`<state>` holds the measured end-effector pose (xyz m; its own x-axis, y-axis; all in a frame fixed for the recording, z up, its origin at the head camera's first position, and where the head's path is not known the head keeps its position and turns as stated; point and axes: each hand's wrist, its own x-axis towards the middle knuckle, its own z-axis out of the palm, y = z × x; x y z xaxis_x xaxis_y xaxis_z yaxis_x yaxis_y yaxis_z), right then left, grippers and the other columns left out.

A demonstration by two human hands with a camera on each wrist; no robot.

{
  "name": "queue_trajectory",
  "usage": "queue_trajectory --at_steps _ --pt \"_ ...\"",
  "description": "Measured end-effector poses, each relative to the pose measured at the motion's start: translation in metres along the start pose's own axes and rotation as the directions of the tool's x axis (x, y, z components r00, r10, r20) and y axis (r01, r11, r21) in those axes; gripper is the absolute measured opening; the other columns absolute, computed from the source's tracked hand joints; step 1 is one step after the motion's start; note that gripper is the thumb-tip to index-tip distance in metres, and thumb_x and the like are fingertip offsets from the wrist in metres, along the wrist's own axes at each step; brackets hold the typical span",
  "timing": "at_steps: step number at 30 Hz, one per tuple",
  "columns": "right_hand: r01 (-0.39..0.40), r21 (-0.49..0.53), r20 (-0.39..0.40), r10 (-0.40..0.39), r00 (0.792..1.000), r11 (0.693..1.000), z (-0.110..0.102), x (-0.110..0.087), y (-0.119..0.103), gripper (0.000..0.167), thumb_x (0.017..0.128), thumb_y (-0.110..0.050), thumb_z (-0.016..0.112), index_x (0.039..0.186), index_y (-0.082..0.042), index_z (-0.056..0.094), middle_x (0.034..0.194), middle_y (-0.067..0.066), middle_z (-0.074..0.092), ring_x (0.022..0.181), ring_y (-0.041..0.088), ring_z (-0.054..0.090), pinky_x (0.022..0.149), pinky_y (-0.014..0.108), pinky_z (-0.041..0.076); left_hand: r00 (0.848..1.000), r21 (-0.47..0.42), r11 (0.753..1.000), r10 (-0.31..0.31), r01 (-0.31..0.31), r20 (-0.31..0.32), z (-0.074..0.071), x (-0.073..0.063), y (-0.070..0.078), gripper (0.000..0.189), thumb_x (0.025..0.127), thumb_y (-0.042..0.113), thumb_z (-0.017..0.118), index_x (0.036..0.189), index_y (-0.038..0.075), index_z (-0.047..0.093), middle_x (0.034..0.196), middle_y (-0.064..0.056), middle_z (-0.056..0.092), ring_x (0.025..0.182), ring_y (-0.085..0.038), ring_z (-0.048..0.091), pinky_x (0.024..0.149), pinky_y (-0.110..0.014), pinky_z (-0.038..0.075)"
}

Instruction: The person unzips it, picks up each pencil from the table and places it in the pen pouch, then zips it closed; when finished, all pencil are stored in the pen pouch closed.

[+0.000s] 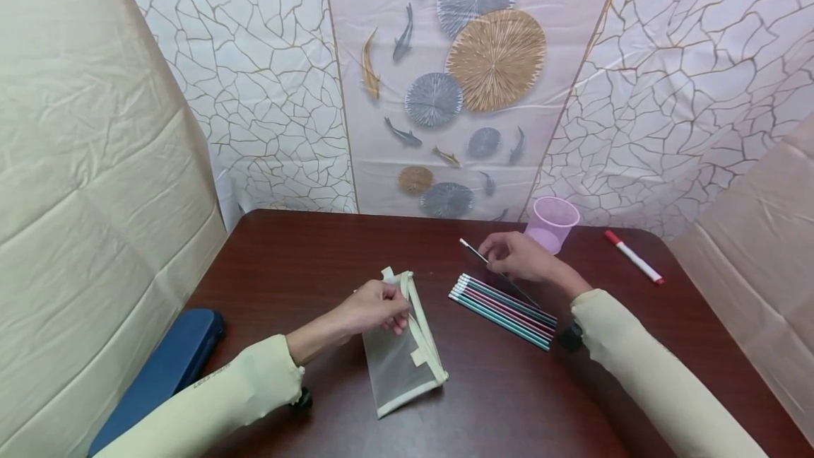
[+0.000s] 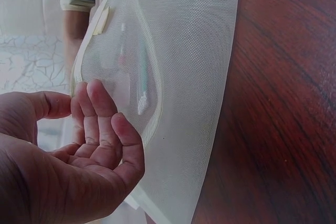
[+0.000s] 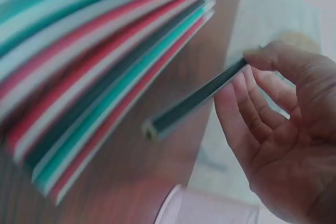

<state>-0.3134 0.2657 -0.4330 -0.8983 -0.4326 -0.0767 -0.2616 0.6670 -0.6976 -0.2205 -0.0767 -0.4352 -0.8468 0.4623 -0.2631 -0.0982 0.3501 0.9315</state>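
Note:
A cream mesh zip pouch [image 1: 389, 366] lies on the table, its mouth spread apart. My left hand [image 1: 374, 306] pinches the pouch's rim between thumb and fingers; the left wrist view shows the see-through mesh [image 2: 194, 72] beside the hand [image 2: 100, 145]. To the right, my right hand [image 1: 524, 258] holds one dark pencil [image 1: 472, 249] above the table. In the right wrist view, thumb and fingertips grip this pencil [image 3: 194, 100] near one end. Just below that hand, several green, red and dark striped pencils [image 1: 502, 313] lie side by side, white ends toward the upper left.
A pink cup [image 1: 553, 223] stands at the back, behind my right hand. Farther right lies a white marker with a red cap [image 1: 634, 258]. A dark blue case [image 1: 159, 373] sits at the left table edge. Patterned cloth [image 1: 439, 161] hangs behind the table [image 1: 305, 246].

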Motion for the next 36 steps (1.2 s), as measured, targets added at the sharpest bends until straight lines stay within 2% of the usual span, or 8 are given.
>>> queue_trajectory --at_steps 3,5,9,11,16,21,28,36 --pt "0.019 0.111 -0.031 -0.016 0.999 0.994 0.006 0.000 -0.018 0.030 0.092 -0.001 0.070 0.121 0.002 0.066 0.096 0.017 0.071 0.077 0.016 0.066 0.058 0.035 0.061 1.000 -0.002 1.000 -0.003 0.003 -0.004 0.000 0.002 0.000 0.013 0.093 0.014 0.062 0.088 0.004 0.068 0.075 -0.002 0.072 0.066 -0.010 0.070 0.065 -0.022 0.055" --pt "0.032 0.220 -0.048 -0.022 0.999 0.975 0.012 0.000 -0.030 0.032 0.092 0.001 0.067 0.123 0.005 0.063 0.098 0.018 0.070 0.080 0.015 0.067 0.061 0.038 0.064 1.000 -0.001 1.000 -0.004 0.004 -0.006 0.000 0.002 0.000 0.013 0.094 0.015 0.061 0.089 0.004 0.068 0.075 -0.002 0.072 0.066 -0.010 0.070 0.065 -0.022 0.055" --pt "0.022 0.433 -0.092 0.020 0.996 0.901 0.029 0.003 -0.053 0.034 0.093 0.003 0.064 0.126 0.009 0.056 0.096 0.010 0.066 0.077 0.012 0.066 0.066 0.042 0.065 1.000 -0.005 1.000 -0.001 0.001 -0.006 0.000 0.004 0.000 0.013 0.094 0.014 0.061 0.089 0.004 0.068 0.075 -0.002 0.072 0.067 -0.010 0.070 0.065 -0.021 0.054" --pt "0.017 0.502 -0.121 0.051 0.991 0.865 0.038 0.003 -0.064 0.034 0.094 0.003 0.064 0.126 0.010 0.053 0.094 0.006 0.064 0.076 0.011 0.066 0.069 0.045 0.066 1.000 -0.006 1.000 0.000 0.000 -0.007 0.000 0.005 0.001 0.014 0.094 0.014 0.062 0.088 0.004 0.068 0.075 -0.002 0.072 0.066 -0.010 0.070 0.064 -0.021 0.054" --pt "-0.006 0.622 -0.161 0.135 0.978 0.783 0.064 0.000 -0.081 0.030 0.097 0.001 0.064 0.124 0.006 0.051 0.093 0.002 0.062 0.076 0.014 0.066 0.074 0.050 0.067 1.000 -0.008 1.000 -0.001 0.000 -0.010 0.001 0.006 0.002 0.014 0.095 0.013 0.062 0.087 0.004 0.068 0.075 -0.002 0.071 0.066 -0.010 0.069 0.064 -0.022 0.054" --pt "-0.037 0.696 -0.128 0.175 0.976 0.717 0.091 -0.006 -0.089 0.029 0.096 0.001 0.063 0.123 0.004 0.051 0.095 0.004 0.063 0.080 0.013 0.068 0.073 0.045 0.067 1.000 0.001 1.000 0.003 -0.003 -0.010 -0.002 0.006 0.004 0.016 0.097 0.015 0.061 0.089 0.003 0.068 0.076 -0.003 0.072 0.067 -0.010 0.070 0.065 -0.022 0.055" --pt "-0.093 0.686 -0.057 0.180 0.982 0.722 0.115 -0.019 -0.095 0.029 0.097 0.003 0.063 0.123 0.005 0.050 0.095 0.005 0.060 0.080 0.016 0.067 0.070 0.044 0.067 1.000 0.017 1.000 0.014 -0.014 -0.022 -0.003 0.010 0.004 0.015 0.097 0.015 0.062 0.091 0.003 0.069 0.078 -0.003 0.073 0.067 -0.010 0.071 0.066 -0.023 0.057" --pt "-0.146 0.685 -0.008 0.207 0.978 0.714 0.127 -0.025 -0.097 0.032 0.095 0.001 0.065 0.123 0.008 0.051 0.091 0.003 0.061 0.077 0.019 0.065 0.068 0.043 0.067 0.999 0.016 1.000 0.026 -0.026 -0.032 -0.001 0.012 0.003 0.013 0.096 0.014 0.063 0.091 0.002 0.069 0.078 -0.004 0.073 0.067 -0.010 0.070 0.066 -0.023 0.055"
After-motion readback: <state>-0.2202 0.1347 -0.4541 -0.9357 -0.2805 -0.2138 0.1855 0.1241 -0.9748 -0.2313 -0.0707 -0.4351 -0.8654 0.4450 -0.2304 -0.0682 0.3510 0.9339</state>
